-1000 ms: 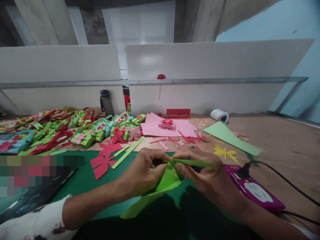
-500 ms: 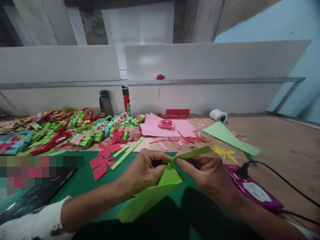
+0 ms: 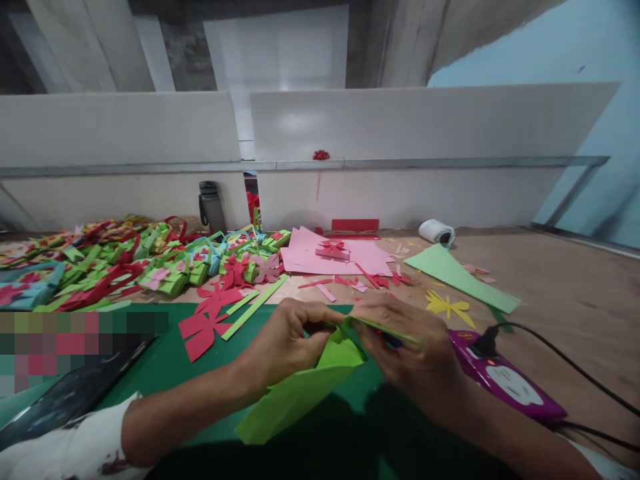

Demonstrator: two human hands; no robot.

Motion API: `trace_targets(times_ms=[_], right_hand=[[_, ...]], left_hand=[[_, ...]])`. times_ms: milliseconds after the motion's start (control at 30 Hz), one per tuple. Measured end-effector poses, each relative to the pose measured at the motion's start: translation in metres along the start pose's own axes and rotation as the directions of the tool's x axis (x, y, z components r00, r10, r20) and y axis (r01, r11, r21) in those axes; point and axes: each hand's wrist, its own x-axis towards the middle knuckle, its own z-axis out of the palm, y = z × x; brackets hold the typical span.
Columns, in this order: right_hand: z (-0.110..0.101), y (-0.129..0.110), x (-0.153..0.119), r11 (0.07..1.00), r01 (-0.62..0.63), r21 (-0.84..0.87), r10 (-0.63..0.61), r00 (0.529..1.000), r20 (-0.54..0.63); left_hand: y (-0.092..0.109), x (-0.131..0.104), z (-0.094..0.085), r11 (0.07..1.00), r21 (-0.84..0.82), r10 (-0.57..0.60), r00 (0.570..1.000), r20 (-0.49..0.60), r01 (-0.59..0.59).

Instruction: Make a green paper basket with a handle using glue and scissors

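My left hand point(image 3: 287, 347) pinches the upper edge of a folded piece of bright green paper point(image 3: 300, 400), which hangs down over the green mat point(image 3: 200, 393). At that same edge my right hand point(image 3: 413, 347) is closed on a narrow green paper strip point(image 3: 383, 328), seen almost edge-on. Where the strip meets the folded piece, fingers of both hands nearly touch. Something dark blue shows under the right fingers, too covered to name. Red paper petal cut-outs point(image 3: 205, 327) and a loose light green strip point(image 3: 255, 307) lie left of my hands.
Finished-looking paper bags point(image 3: 170, 273) pile up at the left, before a grey bottle point(image 3: 211, 207). Pink sheets point(image 3: 300, 253) lie at the back. At right are a yellow paper flower point(image 3: 447, 305), a pale green sheet point(image 3: 460, 277) and a purple power strip point(image 3: 515, 383) with cables.
My right hand has rolled over the strip, turning it from face-on to nearly edge-on and lowering its free end. My left hand and the folded paper have barely moved.
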Motion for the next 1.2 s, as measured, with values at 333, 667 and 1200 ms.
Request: trace_targets(times_ms=[333,667,1200], right_hand=[[-0.003,0.001,-0.007,0.934,0.292,-0.206,-0.29,0.956,0.041],[-0.005,0.003,-0.01,0.802,0.446,-0.399,-0.427,0.893,0.141],[-0.006,-0.003,0.003,0.99,0.127,-0.061,-0.122,0.988,0.091]], left_hand=[[0.011,-0.01,0.003,0.988,0.027,0.153,0.987,-0.053,-0.152],[0.009,-0.012,0.005,0.98,0.049,0.199,0.976,-0.092,-0.195],[0.001,-0.009,0.005,0.897,0.237,0.388,0.921,-0.017,-0.374]])
